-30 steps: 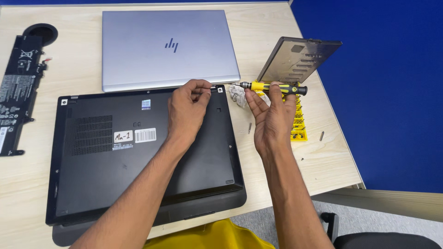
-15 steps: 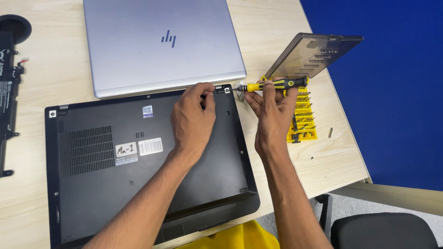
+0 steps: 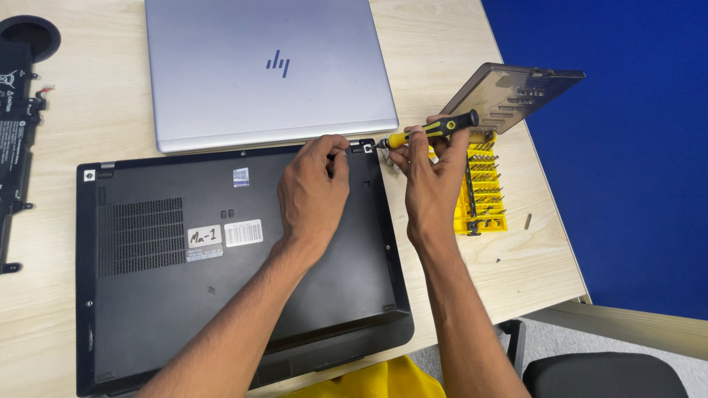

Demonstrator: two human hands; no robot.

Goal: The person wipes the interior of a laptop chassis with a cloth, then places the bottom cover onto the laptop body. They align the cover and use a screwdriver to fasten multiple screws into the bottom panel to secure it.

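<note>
A black laptop (image 3: 184, 287) lies upside down on the wooden desk, its bottom cover facing up with two stickers on it. My left hand (image 3: 313, 191) rests on the cover near its far right corner, fingertips pinched at the edge. My right hand (image 3: 431, 177) grips a yellow and black screwdriver (image 3: 431, 131), whose tip points left at the corner of the black laptop. Whether my left fingers hold anything small is hidden.
A closed silver laptop (image 3: 265, 70) lies just behind the black one. A yellow bit set (image 3: 483, 195) with its smoky lid (image 3: 509, 92) propped open stands to the right. A black battery pack (image 3: 15, 140) lies at the far left. The desk edge and a chair (image 3: 605, 372) are at right.
The view has shifted so the laptops sit further right and lower. Both hands stay at the black laptop's far right corner, and the screwdriver tip has come down to the corner.
</note>
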